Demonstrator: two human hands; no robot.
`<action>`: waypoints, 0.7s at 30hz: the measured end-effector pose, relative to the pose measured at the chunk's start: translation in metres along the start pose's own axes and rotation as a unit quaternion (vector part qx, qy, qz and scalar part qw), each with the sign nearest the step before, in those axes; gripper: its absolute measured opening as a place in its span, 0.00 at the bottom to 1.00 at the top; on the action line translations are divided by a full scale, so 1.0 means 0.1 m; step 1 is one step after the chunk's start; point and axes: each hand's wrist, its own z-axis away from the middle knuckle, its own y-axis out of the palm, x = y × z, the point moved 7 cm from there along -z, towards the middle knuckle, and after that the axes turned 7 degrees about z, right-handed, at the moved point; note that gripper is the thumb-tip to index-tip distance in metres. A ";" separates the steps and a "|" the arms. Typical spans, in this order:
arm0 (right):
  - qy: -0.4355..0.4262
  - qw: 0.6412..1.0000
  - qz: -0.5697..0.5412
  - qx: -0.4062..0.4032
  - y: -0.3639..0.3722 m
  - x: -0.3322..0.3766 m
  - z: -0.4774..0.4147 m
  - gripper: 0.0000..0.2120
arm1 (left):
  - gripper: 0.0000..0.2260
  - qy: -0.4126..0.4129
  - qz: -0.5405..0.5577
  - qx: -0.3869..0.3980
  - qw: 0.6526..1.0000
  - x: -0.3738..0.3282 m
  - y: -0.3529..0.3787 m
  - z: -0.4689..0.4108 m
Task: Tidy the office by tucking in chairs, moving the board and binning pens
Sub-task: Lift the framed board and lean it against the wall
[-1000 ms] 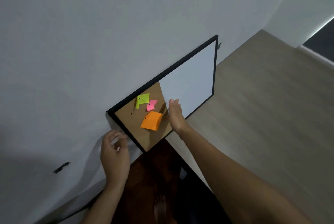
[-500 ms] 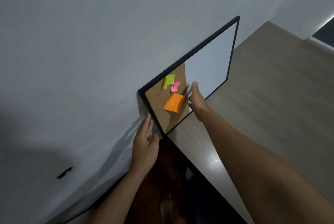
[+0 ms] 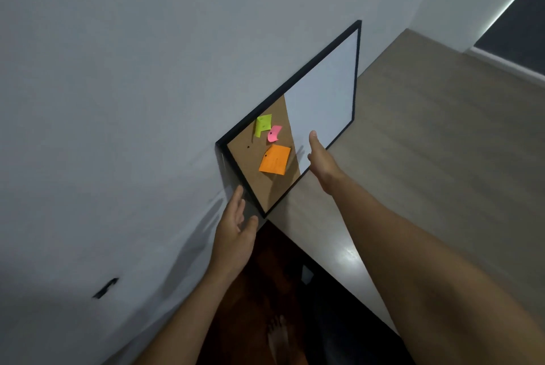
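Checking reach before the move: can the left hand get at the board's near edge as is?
Probably yes: the left hand is open right beside the board frame's near edge, nothing between them.

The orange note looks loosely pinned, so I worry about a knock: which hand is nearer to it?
Right. The right hand is open just beside the orange note, over the board's lower edge; the left hand is open below it, by the board's near corner.

So from my headcam I've got a big pale grey wall (image 3: 147,70) filling most of the left side, with a small dark mark (image 3: 105,288) low on it, maybe a chip or a hole, too murky to call. Light wood-look surface (image 3: 442,143) stretches off right. Below, dark reddish floor (image 3: 250,291), and a bare foot (image 3: 277,335) showing, blurry.
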 end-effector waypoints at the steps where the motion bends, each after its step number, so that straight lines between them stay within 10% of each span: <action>1: 0.005 1.000 0.007 -0.003 -0.05 -0.03 0.05 0.36 | 0.31 0.002 -0.002 0.002 1.000 0.00 0.01 0.03; 21: 0.013 0.974 0.089 -0.207 -2.26 -0.94 2.44 0.31 | 0.22 0.066 -0.047 0.186 0.979 -0.38 1.40 1.02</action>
